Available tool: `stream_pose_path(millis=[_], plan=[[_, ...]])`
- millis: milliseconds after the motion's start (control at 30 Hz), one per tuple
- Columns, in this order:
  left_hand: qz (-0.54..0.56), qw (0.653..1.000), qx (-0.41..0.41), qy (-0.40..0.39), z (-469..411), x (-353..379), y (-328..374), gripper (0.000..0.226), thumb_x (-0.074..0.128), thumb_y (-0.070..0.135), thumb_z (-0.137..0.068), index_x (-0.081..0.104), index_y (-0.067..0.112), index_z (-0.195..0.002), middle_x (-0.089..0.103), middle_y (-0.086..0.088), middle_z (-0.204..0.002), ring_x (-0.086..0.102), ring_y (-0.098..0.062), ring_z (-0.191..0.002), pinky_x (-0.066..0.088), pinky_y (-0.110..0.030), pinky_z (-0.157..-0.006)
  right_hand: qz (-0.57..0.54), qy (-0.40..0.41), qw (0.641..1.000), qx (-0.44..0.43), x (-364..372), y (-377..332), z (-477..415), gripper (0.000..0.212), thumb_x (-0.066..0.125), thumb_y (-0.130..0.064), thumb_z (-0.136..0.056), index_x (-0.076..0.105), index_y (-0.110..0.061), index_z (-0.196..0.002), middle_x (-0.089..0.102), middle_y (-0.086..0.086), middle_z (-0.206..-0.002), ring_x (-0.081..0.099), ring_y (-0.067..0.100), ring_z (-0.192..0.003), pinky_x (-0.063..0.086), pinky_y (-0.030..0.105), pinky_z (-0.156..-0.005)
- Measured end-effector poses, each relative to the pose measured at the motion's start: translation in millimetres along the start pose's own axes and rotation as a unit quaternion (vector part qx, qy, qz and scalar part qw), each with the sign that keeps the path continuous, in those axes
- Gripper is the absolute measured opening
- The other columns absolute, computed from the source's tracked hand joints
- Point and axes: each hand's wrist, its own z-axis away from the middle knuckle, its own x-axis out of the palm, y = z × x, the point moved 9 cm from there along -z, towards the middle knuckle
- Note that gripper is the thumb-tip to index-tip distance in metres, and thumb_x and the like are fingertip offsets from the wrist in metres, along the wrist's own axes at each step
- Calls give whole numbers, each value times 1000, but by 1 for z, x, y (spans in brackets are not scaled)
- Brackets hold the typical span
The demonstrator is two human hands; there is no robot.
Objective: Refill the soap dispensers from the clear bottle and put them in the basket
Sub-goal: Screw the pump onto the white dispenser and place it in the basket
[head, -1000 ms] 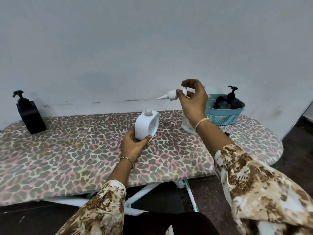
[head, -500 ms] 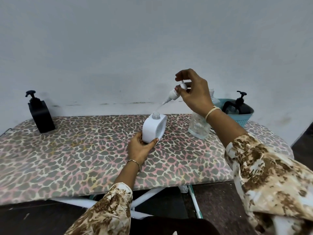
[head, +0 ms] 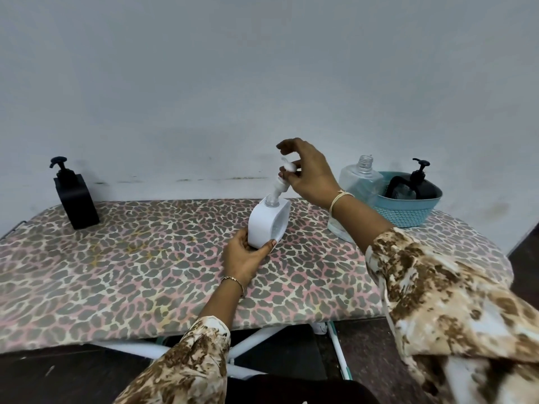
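A white soap dispenser (head: 267, 224) stands on the leopard-print board (head: 145, 266), and my left hand (head: 243, 253) grips its base. Just above its open neck, my right hand (head: 306, 173) pinches the white pump head (head: 282, 183), whose tube goes down into the neck. The clear bottle (head: 357, 188), uncapped, stands upright behind my right forearm, which hides its lower part. At the right end sits a teal basket (head: 408, 212) holding a black dispenser (head: 420, 185). Another black dispenser (head: 74, 199) stands at the far left.
A grey wall runs close behind the board. White and teal frame legs (head: 335, 348) show under the front edge, above a dark floor. The board's right end curves off beside the basket.
My right hand has carried the pump head down and left from mid-air to the white dispenser's neck, with the tube now inside. My left hand has stayed on the base.
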Motion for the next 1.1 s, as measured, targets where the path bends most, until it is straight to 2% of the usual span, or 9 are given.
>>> stream_pose_path(millis=[167,233,300,400,500,667,800,933,1100], plan=[[4,1000,-5,-1,-1,0,-1,50,86,13,-67,55,24,-106,64,-1,-106,67,-21,-94,60,-40,-77,-123,28,987,98,8,16,-4,59,69,2,-82,44,-18,-131,62,1,-108,64,6,-75,51,12,-66],[8,1000,-7,-1,-2,0,-2,49,87,14,-67,56,25,-104,65,-3,-109,67,-22,-96,60,-43,-78,-141,14,983,117,16,22,-4,62,70,2,-81,42,-18,-134,65,2,-104,67,11,-81,55,17,-72],[6,1000,-7,-1,-2,-1,-3,47,87,15,-66,57,28,-100,66,-2,-107,67,-24,-98,59,-45,-80,-145,-7,980,134,27,30,-2,64,71,1,-80,43,-18,-134,68,4,-101,69,15,-88,57,28,-83],[10,1000,-7,-3,-3,0,-2,47,87,13,-67,57,26,-100,65,2,-101,67,-23,-97,58,-46,-82,-137,-30,978,157,40,44,6,58,77,-10,-79,49,-21,-129,71,4,-98,69,15,-93,54,36,-92],[11,1000,-11,0,-3,0,-2,44,87,14,-65,57,30,-94,65,4,-99,68,-24,-95,59,-46,-79,-165,-65,969,171,52,54,16,41,76,-19,-82,58,-20,-119,73,5,-97,68,15,-97,52,39,-95],[-2,1000,-7,4,-3,-1,-2,43,88,17,-65,59,28,-95,67,0,-100,69,-22,-92,60,-45,-76,-212,-55,960,177,60,55,29,33,73,-6,-83,60,-12,-113,71,4,-108,66,14,-104,51,35,-98],[-9,1000,-3,10,-2,-3,1,42,88,17,-65,58,31,-91,68,-1,-99,70,-23,-89,61,-44,-73,-130,-7,976,172,57,53,29,35,79,-14,-78,64,-17,-110,70,-6,-99,66,9,-95,52,30,-93],[-8,1000,-1,6,0,-2,3,40,87,15,-66,58,29,-90,66,6,-93,70,-21,-88,60,-43,-75,16,8,987,158,54,46,34,42,81,-33,-76,68,-15,-112,62,-4,-96,61,11,-84,46,22,-75],[-8,1000,-2,5,0,-2,4,41,86,13,-67,59,22,-96,67,5,-92,69,-20,-86,60,-40,-74,53,68,980,177,52,49,53,35,65,-48,-86,72,-21,-108,64,2,-95,60,21,-93,48,41,-87]])
